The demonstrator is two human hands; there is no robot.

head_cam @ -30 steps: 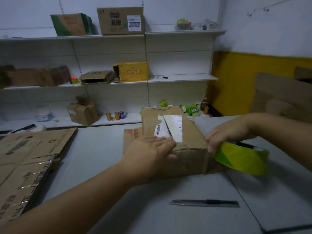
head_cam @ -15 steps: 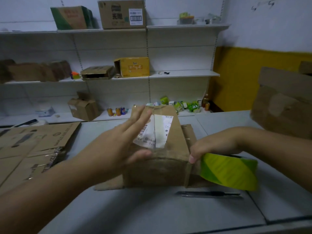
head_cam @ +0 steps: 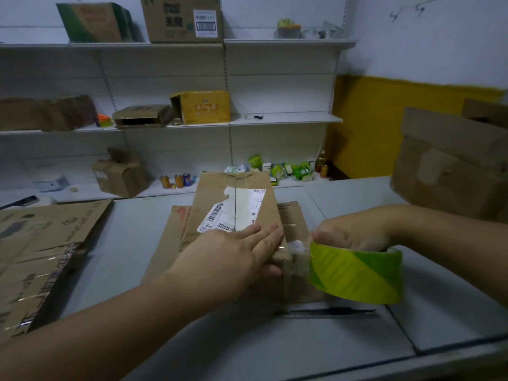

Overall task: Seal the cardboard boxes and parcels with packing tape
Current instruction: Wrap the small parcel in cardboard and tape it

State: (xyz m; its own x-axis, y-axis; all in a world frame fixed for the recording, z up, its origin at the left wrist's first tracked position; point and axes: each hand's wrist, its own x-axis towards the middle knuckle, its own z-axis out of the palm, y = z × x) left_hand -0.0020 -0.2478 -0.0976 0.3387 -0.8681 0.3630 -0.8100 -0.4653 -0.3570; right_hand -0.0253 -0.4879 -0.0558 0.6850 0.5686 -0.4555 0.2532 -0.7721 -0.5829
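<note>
**Tape roll at the corner, left hand flat on the lid**

Right at the front of the grey table (head_cam: 192, 347), one dark utility knife (head_cam: 330, 312) lies flat, just in front of the box. Above it, the right hand (head_cam: 354, 232) is clamped over one tape roll (head_cam: 357, 273), green with yellow diagonal stripes, held just off the near right corner of the cardboard box (head_cam: 261, 204). A clear strip (head_cam: 297, 247) bridges roll and corner.

The left hand (head_cam: 233, 259) lies flat on the lid, fingers straight and together, pressing near that same corner, thumb down on the front face. The box is closed, its flaps meeting at a centre seam, so its contents are hidden.

One white shipping label (head_cam: 247, 207) straddles the seam. It carries two barcodes and a readable "69"; the rest is too small. The box sits on a flattened cardboard sheet (head_cam: 170, 237).

On the left lies more flattened cardboard (head_cam: 41, 243), its print blurred. On the right stands one large brown carton (head_cam: 450, 166).

Behind, on the white shelving (head_cam: 283, 119):
- **Bottom shelf:** one open brown box (head_cam: 121, 174), three drink cans (head_cam: 178, 180), a cluster of green packets (head_cam: 288, 169) and two bottles (head_cam: 322, 165).
- **Middle shelf:** one yellow box (head_cam: 203, 107) and one flat brown box (head_cam: 143, 116), with blurred brown boxes (head_cam: 46, 111) at the far left.
- **Top shelf:** one green-and-brown box (head_cam: 96, 22), and one brown box (head_cam: 170, 20) with a white barcode label and large dark characters I cannot make out.
</note>
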